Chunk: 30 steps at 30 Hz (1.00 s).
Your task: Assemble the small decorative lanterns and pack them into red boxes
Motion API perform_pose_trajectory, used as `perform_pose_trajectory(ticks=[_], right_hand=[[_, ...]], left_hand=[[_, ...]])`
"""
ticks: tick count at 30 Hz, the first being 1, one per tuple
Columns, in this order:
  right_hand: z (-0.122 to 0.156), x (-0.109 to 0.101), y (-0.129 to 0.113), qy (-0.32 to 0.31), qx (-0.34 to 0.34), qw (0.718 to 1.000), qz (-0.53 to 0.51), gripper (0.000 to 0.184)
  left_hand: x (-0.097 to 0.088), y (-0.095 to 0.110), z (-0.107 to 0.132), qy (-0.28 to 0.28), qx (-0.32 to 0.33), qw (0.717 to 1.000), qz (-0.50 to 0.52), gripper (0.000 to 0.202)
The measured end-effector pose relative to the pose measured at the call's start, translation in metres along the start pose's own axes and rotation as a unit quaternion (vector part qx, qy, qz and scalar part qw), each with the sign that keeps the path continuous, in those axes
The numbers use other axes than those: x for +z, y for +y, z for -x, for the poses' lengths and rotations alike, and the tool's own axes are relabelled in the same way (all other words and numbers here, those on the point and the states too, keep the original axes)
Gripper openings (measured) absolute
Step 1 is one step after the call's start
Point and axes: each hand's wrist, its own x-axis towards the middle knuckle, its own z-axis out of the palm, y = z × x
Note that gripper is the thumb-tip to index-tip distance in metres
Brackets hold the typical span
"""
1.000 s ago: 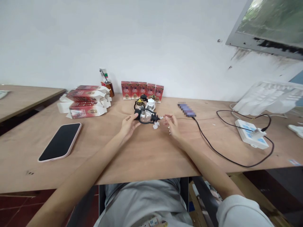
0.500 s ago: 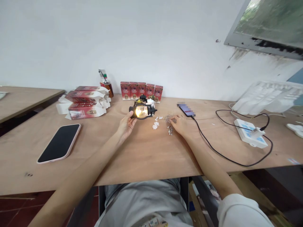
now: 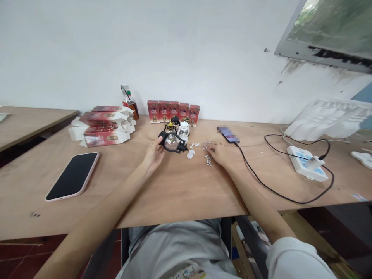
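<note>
My left hand grips the base of a small black lantern, which lies tipped sideways above the table, its top pointing right. The lantern's clear globe is unlit. My right hand rests at a pile of small metal pieces, fingertips together; whether they pinch a piece is too small to tell. Several button cells lie just below that pile, and small white plastic pieces lie to its left. Behind the held lantern stand a white lantern, a gold-topped lantern and others partly hidden.
Several red boxes stand along the wall. Opened red-and-white boxes are piled at the left, behind a phone. A second phone is cabled to a white power strip at the right, near white plastic packaging.
The lantern's light has gone out. Its top end has swung down and slightly left, uncovering more of the white lantern. My right hand has barely moved.
</note>
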Motion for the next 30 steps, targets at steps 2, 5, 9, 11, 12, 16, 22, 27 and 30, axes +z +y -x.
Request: perform_pose_trajectory(ticks=[2,5,9,11,12,16,22,27,30], right_hand=[[0.000,-0.001,-0.001,-0.001,-0.003,1.000,0.001,0.018],[0.001,-0.004,-0.003,0.010,-0.002,1.000,-0.006,0.019],[0.002,-0.006,-0.004,0.079,0.012,0.995,-0.061,0.025],[0.002,-0.008,-0.005,0.135,0.017,0.985,-0.103,0.029],[0.003,-0.009,-0.005,0.165,0.022,0.978,-0.124,0.030],[0.005,-0.015,-0.015,0.240,0.056,0.942,-0.227,0.031],[0.009,-0.018,-0.048,0.178,0.053,0.850,-0.494,0.029],[0.013,-0.013,-0.064,0.099,0.089,0.762,-0.633,0.030],[0.015,-0.013,-0.067,0.072,0.101,0.735,-0.666,0.032]], left_hand=[[0.000,0.000,0.000,-0.004,0.004,1.000,-0.006,0.007],[0.000,0.003,0.004,-0.024,-0.001,1.000,-0.006,0.017],[-0.002,0.008,0.009,-0.052,-0.054,0.997,-0.012,0.043],[-0.002,0.008,0.010,-0.055,-0.056,0.997,-0.010,0.047],[-0.002,0.008,0.010,-0.057,-0.049,0.997,-0.016,0.048],[-0.005,-0.001,0.007,-0.086,0.019,0.990,-0.109,0.053],[-0.005,-0.014,0.011,-0.154,0.244,0.920,-0.266,0.053],[-0.005,-0.014,0.012,-0.117,0.296,0.903,-0.290,0.042],[-0.007,-0.013,0.005,-0.052,0.279,0.932,-0.226,0.034]])
